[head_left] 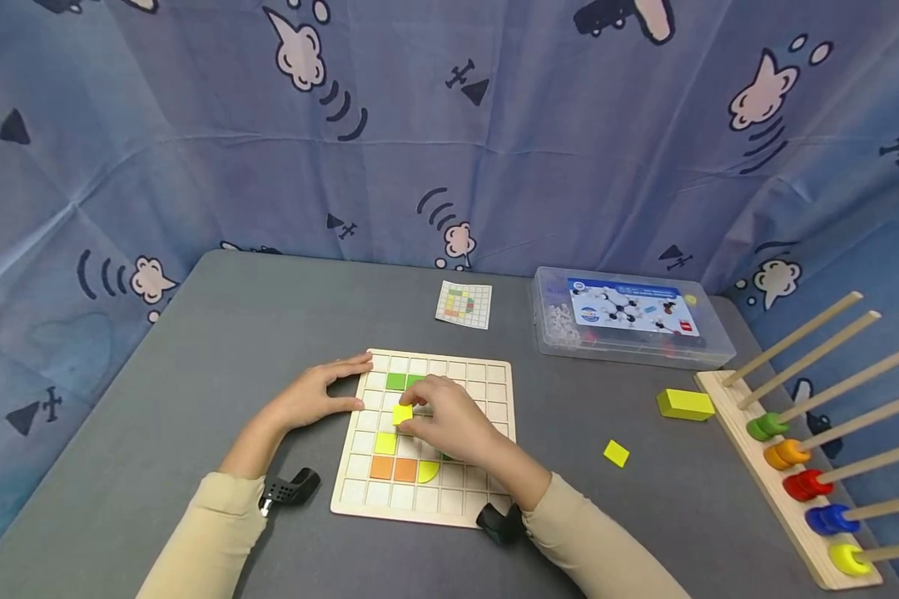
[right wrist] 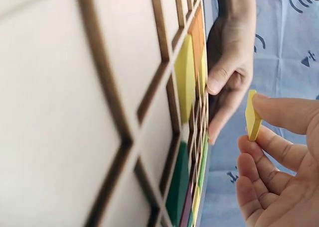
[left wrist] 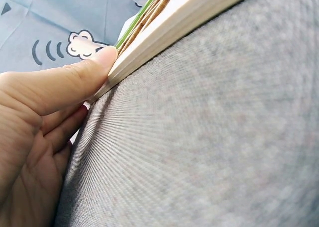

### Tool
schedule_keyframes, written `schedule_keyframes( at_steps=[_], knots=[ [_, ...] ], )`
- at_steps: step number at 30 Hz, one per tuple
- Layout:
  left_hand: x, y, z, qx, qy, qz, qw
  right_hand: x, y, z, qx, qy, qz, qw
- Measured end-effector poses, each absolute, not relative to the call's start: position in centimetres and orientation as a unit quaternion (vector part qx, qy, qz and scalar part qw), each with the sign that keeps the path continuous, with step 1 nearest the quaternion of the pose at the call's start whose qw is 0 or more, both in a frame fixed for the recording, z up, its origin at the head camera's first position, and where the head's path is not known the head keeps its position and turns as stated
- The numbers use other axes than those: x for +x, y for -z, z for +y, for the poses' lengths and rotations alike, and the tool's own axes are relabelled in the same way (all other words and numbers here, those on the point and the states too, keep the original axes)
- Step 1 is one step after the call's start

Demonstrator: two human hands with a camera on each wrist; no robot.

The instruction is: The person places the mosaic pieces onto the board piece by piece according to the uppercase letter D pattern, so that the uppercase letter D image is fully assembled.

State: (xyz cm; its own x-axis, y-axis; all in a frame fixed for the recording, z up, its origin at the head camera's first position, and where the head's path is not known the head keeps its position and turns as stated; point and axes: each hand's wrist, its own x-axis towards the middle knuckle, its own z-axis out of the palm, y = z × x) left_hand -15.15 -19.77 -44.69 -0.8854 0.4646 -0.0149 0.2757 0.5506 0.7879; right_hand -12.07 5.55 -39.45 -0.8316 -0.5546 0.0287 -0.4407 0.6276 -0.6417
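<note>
My right hand pinches a yellow square tile between thumb and fingertips over the wooden grid board. In the right wrist view that tile is held on edge, apart from the board. My left hand touches the board's left edge, thumb and fingers spread; in the left wrist view its thumb rests against the wooden rim. Green tiles, a yellow square, two orange squares and a yellow rounded tile sit in the grid. My right hand hides some cells.
A small printed pattern card lies behind the board. At the right are a loose yellow tile, a yellow block, a clear plastic case and a wooden peg rack with coloured rings. A patterned curtain hangs behind the table.
</note>
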Motion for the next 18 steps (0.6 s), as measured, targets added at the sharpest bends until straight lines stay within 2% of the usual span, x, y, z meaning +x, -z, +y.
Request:
schedule_keyframes(
  at_steps=[11, 18],
  knots=[
    [-15.1, 44.8, -19.8, 0.216, -0.422, 0.874, 0.103, -13.5, 40.3, 3.5, -0.3, 0.285, 0.902, 0.119],
    [-15.1, 44.8, -19.8, 0.22, -0.422, 0.874, 0.099, -13.8, 40.5, 2.9, -0.307, 0.244, 0.912, 0.122]
  ],
)
